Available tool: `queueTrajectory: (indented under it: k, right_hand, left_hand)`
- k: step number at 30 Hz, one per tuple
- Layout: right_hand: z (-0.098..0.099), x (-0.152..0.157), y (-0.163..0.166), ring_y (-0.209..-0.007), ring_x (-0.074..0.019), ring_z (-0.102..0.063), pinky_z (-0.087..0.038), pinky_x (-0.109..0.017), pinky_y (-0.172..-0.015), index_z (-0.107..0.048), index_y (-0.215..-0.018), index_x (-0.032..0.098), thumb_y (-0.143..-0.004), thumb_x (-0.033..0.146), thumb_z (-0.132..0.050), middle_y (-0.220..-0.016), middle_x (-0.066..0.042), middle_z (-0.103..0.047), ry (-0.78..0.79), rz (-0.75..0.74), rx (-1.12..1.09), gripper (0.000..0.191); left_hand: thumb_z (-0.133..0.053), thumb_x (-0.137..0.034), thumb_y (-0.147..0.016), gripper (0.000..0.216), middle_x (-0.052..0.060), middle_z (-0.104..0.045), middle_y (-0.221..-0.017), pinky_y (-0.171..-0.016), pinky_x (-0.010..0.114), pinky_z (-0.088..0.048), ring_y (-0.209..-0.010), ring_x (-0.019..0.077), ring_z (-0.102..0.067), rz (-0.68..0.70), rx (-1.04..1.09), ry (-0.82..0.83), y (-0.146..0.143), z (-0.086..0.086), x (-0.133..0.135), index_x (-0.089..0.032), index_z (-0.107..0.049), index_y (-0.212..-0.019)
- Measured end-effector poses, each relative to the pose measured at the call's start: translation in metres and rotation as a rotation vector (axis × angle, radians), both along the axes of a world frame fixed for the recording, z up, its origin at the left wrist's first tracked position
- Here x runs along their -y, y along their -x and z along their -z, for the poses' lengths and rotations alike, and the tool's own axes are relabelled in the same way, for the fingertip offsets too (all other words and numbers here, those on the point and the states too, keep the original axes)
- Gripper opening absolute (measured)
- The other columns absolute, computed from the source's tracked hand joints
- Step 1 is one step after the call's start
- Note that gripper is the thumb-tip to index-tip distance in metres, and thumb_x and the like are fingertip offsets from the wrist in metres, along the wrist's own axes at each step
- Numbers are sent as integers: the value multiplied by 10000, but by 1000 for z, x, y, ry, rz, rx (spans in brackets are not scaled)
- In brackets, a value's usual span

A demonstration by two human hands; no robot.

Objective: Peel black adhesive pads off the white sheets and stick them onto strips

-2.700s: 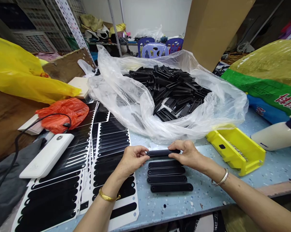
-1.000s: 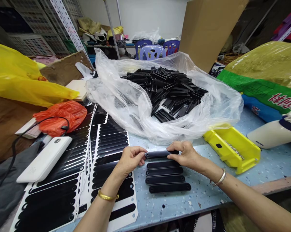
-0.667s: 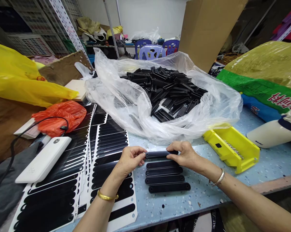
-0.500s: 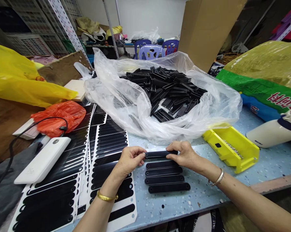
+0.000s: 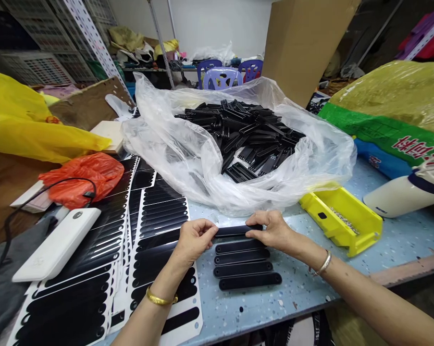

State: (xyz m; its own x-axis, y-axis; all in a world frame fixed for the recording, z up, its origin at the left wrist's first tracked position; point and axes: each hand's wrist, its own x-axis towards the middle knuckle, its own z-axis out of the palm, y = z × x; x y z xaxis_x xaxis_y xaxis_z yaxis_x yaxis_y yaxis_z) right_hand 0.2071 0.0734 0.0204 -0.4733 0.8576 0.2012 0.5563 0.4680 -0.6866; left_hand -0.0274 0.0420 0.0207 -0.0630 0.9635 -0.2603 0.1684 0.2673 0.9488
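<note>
Between my two hands lies a long black plastic strip with rounded ends (image 5: 233,231). My left hand (image 5: 198,236) pinches its left end between thumb and forefinger. Its right end is gripped by the thumb and fingers of my right hand (image 5: 269,229). Just below, several similar black strips (image 5: 242,270) lie in a row on the speckled blue table (image 5: 249,317), each with a small hole near its ends. Beside my left forearm are white sheets of black rounded stickers (image 5: 155,235), partly covered by that arm.
A clear plastic bag (image 5: 209,178) full of black plastic pieces (image 5: 253,129) spreads behind my hands. To the right stand a yellow bin (image 5: 332,226) with small metal parts and a white bottle (image 5: 400,194). A white power bank (image 5: 58,245) and red plastic bag (image 5: 90,178) lie left.
The whole view has shifted slightly, so things appear a little further left. Both hands keep their hold on the black strip, with hardly any movement.
</note>
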Motion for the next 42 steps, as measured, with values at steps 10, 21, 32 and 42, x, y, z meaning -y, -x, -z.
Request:
queueTrajectory:
  k: [10, 21, 32, 42]
  right_hand:
    - [-3, 0, -2, -651, -159, -643, -506, -272, -619, -751, -788, 195, -707, 199, -758, -734, -24, -726, 35, 2, -33, 82]
    - [12, -1, -10, -722, -184, -680, -533, -291, -677, -767, -869, 187, -722, 277, -790, -791, -45, -749, 101, -36, -116, 173]
    - [9, 2, -14, -778, -191, -685, -537, -298, -728, -762, -947, 210, -822, 313, -712, -846, -56, -754, -55, -146, -56, 169]
    - [10, 4, -16, -798, -209, -681, -541, -315, -738, -748, -1039, 186, -878, 325, -649, -877, -90, -745, -167, -180, 2, 235]
  left_hand:
    - [-742, -345, -600, 225, -37, -537, -403, -345, 179, -339, -340, 86, -485, -38, -35, -42, -3, 7, 0, -169, -620, -532]
    - [-751, -359, -605, 229, -30, -552, -406, -349, 166, -377, -342, 86, -506, 20, -22, -16, 1, 5, -3, -154, -654, -579]
    - [-746, -381, -613, 248, -27, -566, -419, -340, 166, -393, -350, 93, -527, 57, -31, -4, 3, 6, -4, -152, -652, -597]
    - [-745, -385, -623, 255, -27, -570, -427, -344, 158, -390, -352, 84, -523, 63, -29, -11, 5, 8, -5, -149, -651, -605]
